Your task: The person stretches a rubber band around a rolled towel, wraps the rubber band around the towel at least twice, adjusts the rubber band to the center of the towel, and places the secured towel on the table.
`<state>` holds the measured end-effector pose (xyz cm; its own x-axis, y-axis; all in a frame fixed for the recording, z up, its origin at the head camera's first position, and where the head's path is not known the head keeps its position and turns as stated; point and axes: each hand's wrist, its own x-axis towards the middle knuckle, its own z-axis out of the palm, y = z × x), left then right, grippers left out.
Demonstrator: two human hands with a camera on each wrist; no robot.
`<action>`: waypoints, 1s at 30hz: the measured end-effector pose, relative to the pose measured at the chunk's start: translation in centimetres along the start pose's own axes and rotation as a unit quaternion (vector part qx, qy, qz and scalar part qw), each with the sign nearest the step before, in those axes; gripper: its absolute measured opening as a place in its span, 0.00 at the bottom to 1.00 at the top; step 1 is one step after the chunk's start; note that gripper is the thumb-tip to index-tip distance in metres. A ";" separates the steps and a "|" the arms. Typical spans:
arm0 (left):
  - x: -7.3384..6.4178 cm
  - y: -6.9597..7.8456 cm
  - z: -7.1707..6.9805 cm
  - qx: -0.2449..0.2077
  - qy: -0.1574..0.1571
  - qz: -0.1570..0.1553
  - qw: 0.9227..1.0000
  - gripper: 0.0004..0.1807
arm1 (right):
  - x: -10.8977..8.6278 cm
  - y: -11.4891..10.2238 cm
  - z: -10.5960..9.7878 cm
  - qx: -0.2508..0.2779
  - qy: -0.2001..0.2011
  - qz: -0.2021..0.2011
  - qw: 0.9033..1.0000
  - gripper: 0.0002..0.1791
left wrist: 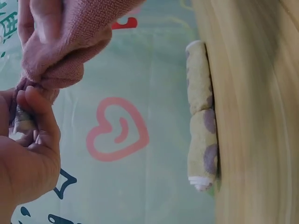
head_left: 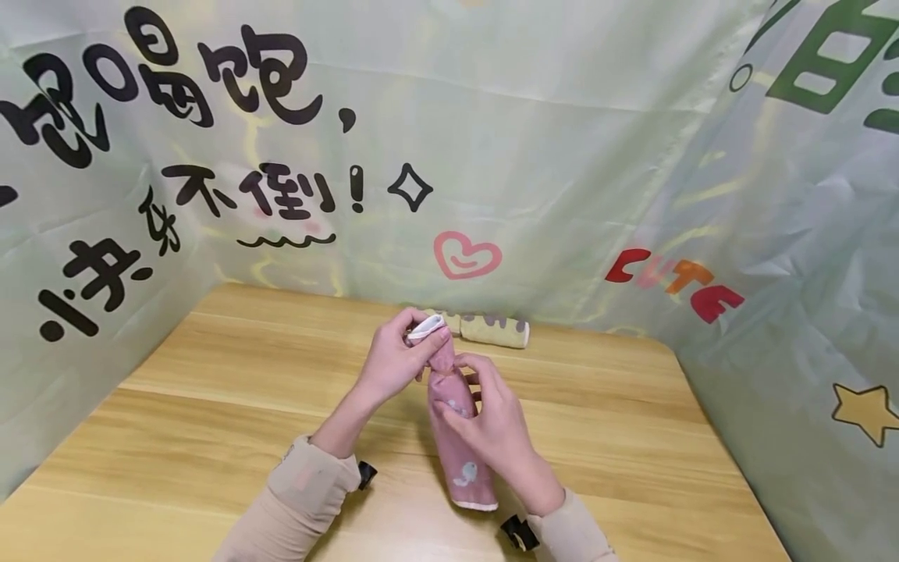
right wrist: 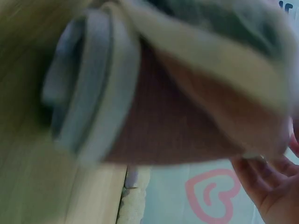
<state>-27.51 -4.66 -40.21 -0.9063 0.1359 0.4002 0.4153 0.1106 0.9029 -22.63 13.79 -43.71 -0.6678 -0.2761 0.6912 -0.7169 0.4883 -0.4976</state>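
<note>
A pink towel (head_left: pixel 463 460) with a pale bird-like print and white edges is rolled lengthwise and narrowed at a neck near its upper end. My left hand (head_left: pixel 393 359) pinches the top end just above that neck. Lower down, my right hand (head_left: pixel 497 425) holds the roll from the right, thumb in front and fingers behind. In the left wrist view the terry cloth (left wrist: pixel 84 37) bunches beside the curled fingers of the left hand (left wrist: pixel 32 158). Blurred layers of white edging (right wrist: pixel 98 88) fill much of the right wrist view.
Against the back curtain (head_left: pixel 562 195) lies a yellow towel roll (head_left: pixel 495 331) with purple-grey spots, cinched at its middle. Both stand at the far edge of the wooden table (head_left: pixel 246 367). Printed curtains enclose the table at the left, back and right.
</note>
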 end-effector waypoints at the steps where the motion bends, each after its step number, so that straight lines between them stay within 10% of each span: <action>1: 0.0 -0.1 0.0 0.004 -0.006 0.003 1.000 0.11 | 0.0 0.0 0.0 0.006 0.003 0.006 1.000 0.35; 9: 0.4 -0.8 -0.6 0.089 -0.073 0.092 0.989 0.19 | 0.1 -0.1 -0.6 0.117 -0.002 0.120 0.986 0.30; 20: 0.4 -1.0 -1.5 0.013 -0.134 0.105 0.985 0.21 | 0.2 -0.3 -1.0 0.281 -0.059 0.180 0.941 0.29; 24: 0.4 -0.9 -1.5 -0.008 -0.116 0.091 0.989 0.10 | 0.2 -0.6 -0.9 0.256 -0.069 0.176 0.948 0.28; 30: 0.3 -0.9 -1.4 -0.035 -0.087 0.061 0.994 0.07 | 0.1 -0.6 -0.6 0.146 -0.019 0.089 0.985 0.26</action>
<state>-28.30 -6.13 -40.69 -0.8193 0.3131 0.4803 0.5097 0.0142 0.8602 -22.11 13.97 -43.05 -0.7913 -0.2408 0.5620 -0.6109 0.2753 -0.7423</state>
